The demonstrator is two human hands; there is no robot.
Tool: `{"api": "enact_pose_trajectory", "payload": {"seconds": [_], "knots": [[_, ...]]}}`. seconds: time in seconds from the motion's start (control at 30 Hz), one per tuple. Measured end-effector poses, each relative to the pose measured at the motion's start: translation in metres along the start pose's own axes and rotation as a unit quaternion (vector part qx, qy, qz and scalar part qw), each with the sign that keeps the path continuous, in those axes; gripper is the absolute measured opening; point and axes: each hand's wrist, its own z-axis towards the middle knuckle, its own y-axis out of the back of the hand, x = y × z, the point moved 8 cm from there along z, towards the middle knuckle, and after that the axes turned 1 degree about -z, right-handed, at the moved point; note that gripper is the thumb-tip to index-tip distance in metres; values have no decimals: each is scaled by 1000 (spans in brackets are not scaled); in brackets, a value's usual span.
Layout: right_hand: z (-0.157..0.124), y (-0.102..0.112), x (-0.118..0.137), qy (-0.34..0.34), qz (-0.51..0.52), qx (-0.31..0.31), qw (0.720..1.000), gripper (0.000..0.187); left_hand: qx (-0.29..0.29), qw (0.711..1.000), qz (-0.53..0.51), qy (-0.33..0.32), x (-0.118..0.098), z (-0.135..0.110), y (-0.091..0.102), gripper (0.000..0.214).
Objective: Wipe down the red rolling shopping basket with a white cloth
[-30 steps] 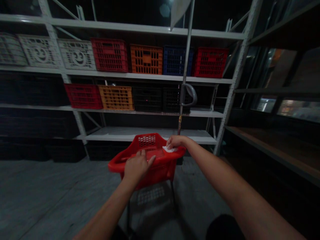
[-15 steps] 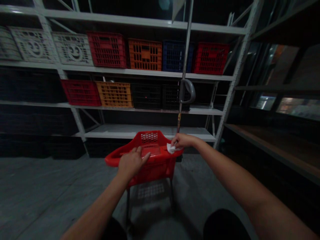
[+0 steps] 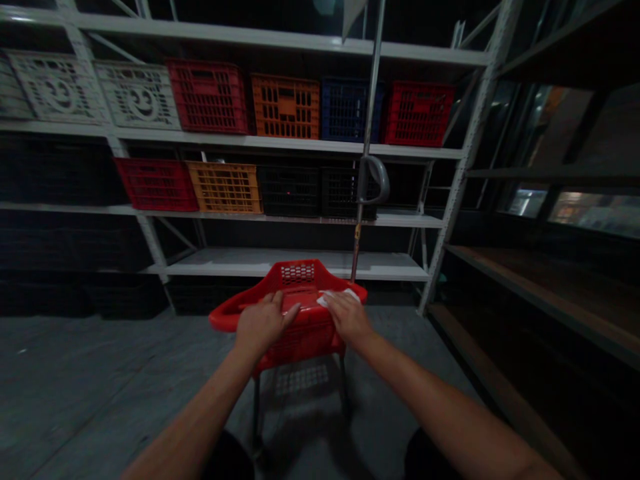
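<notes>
A small red plastic shopping cart (image 3: 295,347) stands right in front of me on thin dark legs. My left hand (image 3: 263,327) grips the near rim at left of centre, fingers curled over the edge and thumb lying to the right. On the rim's right part, my right hand (image 3: 346,317) presses a white cloth (image 3: 353,294) against the red plastic. The cloth pokes out past the fingers, which hide most of it. A metal pole (image 3: 370,127) with a grey loop handle (image 3: 383,180) rises from behind the cart's right side.
White metal shelving (image 3: 300,267) spans the background, carrying several plastic crates, among them an orange crate (image 3: 285,107) and a yellow crate (image 3: 225,187). Dark shelves with a wooden board (image 3: 540,287) run along the right. Grey concrete floor (image 3: 100,380) surrounds the cart.
My right hand has moved with the white cloth from the cart's far right corner toward me and left along the rim, and now lies flatter over it. My left hand stays in place.
</notes>
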Motion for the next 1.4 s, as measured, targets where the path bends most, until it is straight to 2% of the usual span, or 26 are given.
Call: {"api": "enact_pose_trajectory", "payload": {"seconds": [0.1,0.17,0.23,0.37,0.43,0.53,0.73,0.8,0.9,1.0,1.07,1.13,1.2,1.27,1.33,1.4], "knots": [[1,-9,19,11,-13,-5,1000,35,8,1000,-10,2,5,0,-2,66],[1,-9,17,24,-17,14,999,36,16,1000,-10,4,13,1,-4,65],[2,-4,-3,7,-13,36,999,36,22,1000,-8,0,20,3,-7,63],[6,5,-59,-69,-10,77,995,30,16,1000,-3,-13,25,6,-11,63],[7,5,-68,-82,-23,88,992,28,6,1000,-2,-13,23,7,-12,63],[8,2,-56,-115,-58,53,990,27,-3,1000,-4,-11,15,8,-11,64],[18,-14,3,-132,-89,6,987,27,4,1000,-13,-11,7,7,-7,61],[15,-13,8,-111,-84,-4,990,29,3,1000,-13,-15,9,8,-7,62],[0,-5,1,-24,-48,5,999,32,6,1000,-16,-17,18,9,-10,63],[-12,8,-25,46,14,65,997,34,13,999,-27,-24,26,9,-13,61],[-8,18,-45,52,69,131,988,34,15,999,-28,-26,29,9,-14,59],[4,22,-56,46,114,223,967,33,19,999,-25,-24,29,8,-14,59],[18,16,-60,24,102,336,936,27,18,999,-20,-21,26,8,-13,59],[33,5,-63,-12,30,412,910,17,15,1000,-14,-21,21,9,-12,60],[49,-6,-64,-41,-37,424,904,12,13,1000,-12,-21,17,10,-12,61],[63,-16,-61,-50,-54,399,914,13,14,1000,-13,-18,17,10,-13,60]]}}
